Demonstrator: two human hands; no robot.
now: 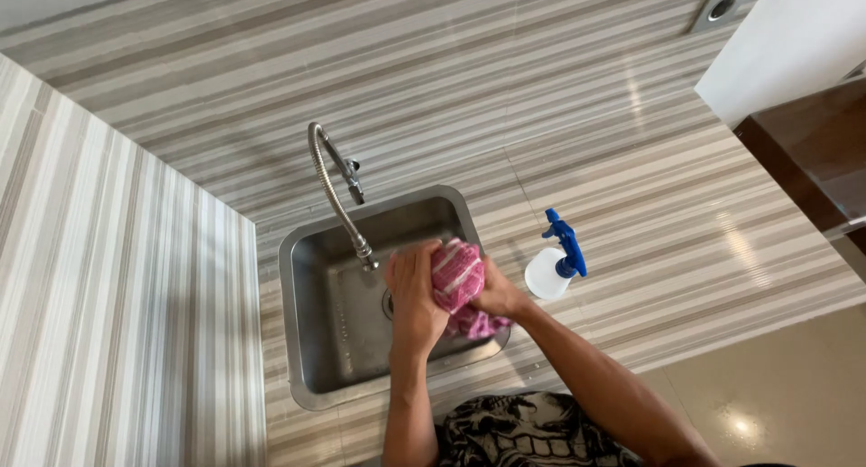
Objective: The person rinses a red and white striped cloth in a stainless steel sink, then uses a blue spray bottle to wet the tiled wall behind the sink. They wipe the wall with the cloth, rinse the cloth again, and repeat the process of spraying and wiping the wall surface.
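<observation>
A pink cloth with white stripes [458, 277] is bunched between both my hands over the right half of a steel sink [317, 341]. My left hand [415, 291] wraps its left side, fingers closed on the fabric. My right hand [498, 294] grips its right side, and part of the cloth hangs down below that hand. A curved metal tap [329, 183] rises behind the sink, its spout ending just left of my left hand. Whether water runs I cannot tell.
A white spray bottle with a blue trigger head [555, 264] stands on the striped counter [686, 223] just right of the sink. Striped tiles cover the walls. A wall socket [722, 7] sits at top right, beside a dark wooden cabinet [812, 151].
</observation>
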